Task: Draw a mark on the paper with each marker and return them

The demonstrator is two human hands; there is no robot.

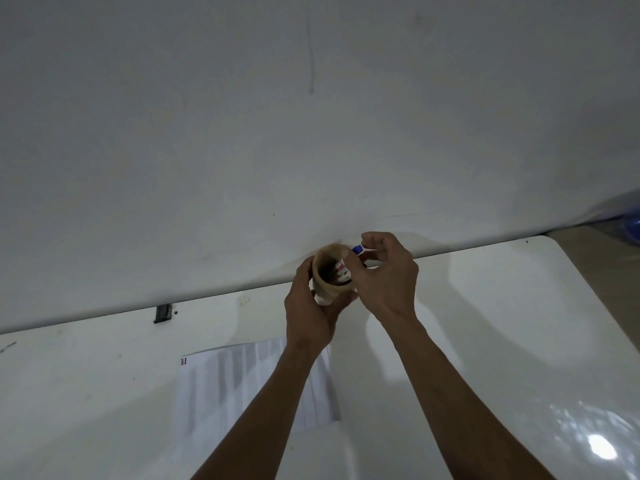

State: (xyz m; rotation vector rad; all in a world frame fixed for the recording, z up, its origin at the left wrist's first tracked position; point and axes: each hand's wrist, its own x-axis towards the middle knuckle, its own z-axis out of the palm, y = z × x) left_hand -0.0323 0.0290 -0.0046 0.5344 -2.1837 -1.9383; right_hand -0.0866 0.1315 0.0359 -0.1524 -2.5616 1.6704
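Note:
My left hand [311,313] grips a tan paper cup [327,271], tilted with its mouth toward me, at the far edge of the white table [485,306]. Several markers [341,271] lie inside the cup. My right hand [384,275] is closed on a blue-capped marker [357,250] at the cup's rim. A sheet of paper [239,382] lies flat on the table nearer to me, partly under my left forearm, with short dark marks at its top left corner [184,361].
A white wall [311,133] rises directly behind the table. A small black clip [162,313] sits at the table's back edge on the left. Something blue [628,223] shows beyond the table's right corner.

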